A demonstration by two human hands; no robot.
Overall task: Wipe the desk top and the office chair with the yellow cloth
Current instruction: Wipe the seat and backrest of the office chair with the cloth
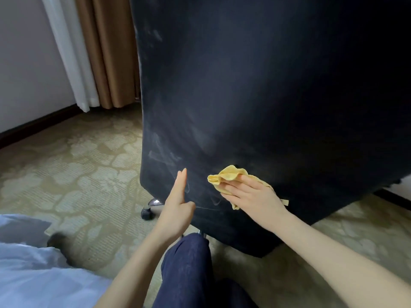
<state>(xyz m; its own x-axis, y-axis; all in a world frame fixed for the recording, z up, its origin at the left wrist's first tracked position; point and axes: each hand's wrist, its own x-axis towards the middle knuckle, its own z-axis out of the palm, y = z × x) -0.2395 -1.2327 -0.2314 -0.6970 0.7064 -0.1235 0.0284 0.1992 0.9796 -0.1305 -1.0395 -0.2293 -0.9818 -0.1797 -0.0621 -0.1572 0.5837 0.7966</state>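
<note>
The dark back of the office chair (266, 96) fills most of the view, with pale dusty streaks near its left edge. My right hand (251, 196) lies flat on the crumpled yellow cloth (229, 175) and presses it against the lower part of the chair back. My left hand (178, 203) is beside it, fingers straight, its edge against the chair's lower left corner. The desk is out of view.
A chair caster (148, 213) and a chrome leg (155, 202) show under the chair on the patterned carpet (77, 174). Brown and white curtains (95, 52) hang at the back left. My knee in dark trousers (186, 263) sits below the hands. White fabric (33, 274) lies at the bottom left.
</note>
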